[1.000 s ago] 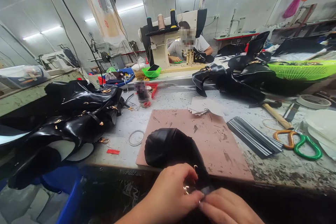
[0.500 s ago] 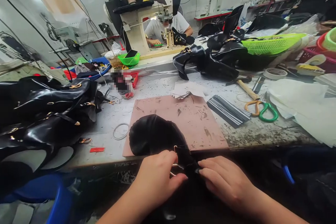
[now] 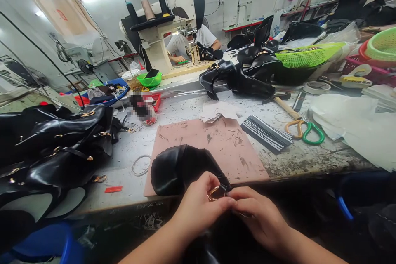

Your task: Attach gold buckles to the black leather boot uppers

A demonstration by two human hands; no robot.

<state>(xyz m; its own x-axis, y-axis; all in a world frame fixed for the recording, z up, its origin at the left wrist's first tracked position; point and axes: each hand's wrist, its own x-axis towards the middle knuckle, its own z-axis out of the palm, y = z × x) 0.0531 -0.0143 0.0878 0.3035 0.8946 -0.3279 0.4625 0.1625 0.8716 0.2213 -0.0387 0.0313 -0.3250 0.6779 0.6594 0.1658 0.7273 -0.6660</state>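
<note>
A black leather shoe upper [image 3: 171,169] lies with its rounded end on the pink board [image 3: 229,148], and its other end reaches down over the table's edge towards me. My left hand [image 3: 202,202] pinches a gold buckle [image 3: 213,194] at the near part of the upper. Pressed up against it, my right hand [image 3: 262,214] has its fingers closed on the narrow black strap [image 3: 223,187] by the buckle. The fingertips of both hands meet there and partly cover buckle and strap.
More black uppers with gold buckles lie piled at left [image 3: 62,144] and at the back [image 3: 241,74]. Right of the board are dark strips [image 3: 267,134], scissors [image 3: 312,133] and a hammer [image 3: 286,106]. Behind a sewing machine [image 3: 154,41] sits a person [image 3: 207,37].
My hands have come together at the buckle, the left moving right and the right closing in beside it. The view has tilted up slightly.
</note>
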